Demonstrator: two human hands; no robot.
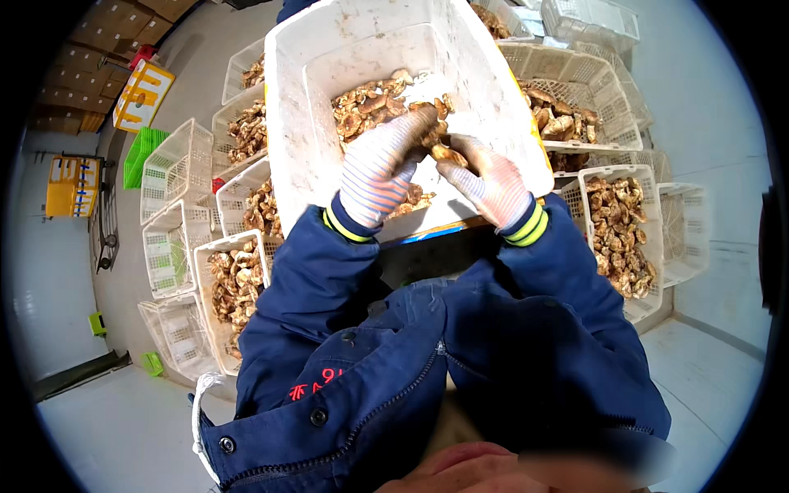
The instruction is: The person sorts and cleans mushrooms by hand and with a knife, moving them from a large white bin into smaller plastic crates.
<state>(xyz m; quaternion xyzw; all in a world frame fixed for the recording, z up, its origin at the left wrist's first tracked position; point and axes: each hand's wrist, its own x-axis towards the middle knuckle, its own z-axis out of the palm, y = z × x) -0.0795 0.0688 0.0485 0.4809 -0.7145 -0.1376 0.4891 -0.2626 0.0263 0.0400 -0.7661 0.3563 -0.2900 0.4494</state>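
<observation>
Both my hands wear striped knit gloves with dirty fingertips, over a white foam box [290, 123]. My left hand [382, 166] has its fingers curled around brown mushrooms [436, 134], partly hidden by the glove. In my right hand [487, 175], a mushroom [449, 155] with a pale stem sits between thumb and fingers, close against those in the left. A heap of mushrooms [367, 105] covers the left part of the box floor. A smaller group of mushrooms [414, 198] lies at its near end, beneath my hands.
White plastic crates of mushrooms flank the box, including a left crate [206, 308] and a right crate [653, 246]. Other white crates [175, 166] stand farther left, near green crates [143, 154]. Cardboard boxes [105, 37] are stacked at the far left. A wall [709, 123] rises at right.
</observation>
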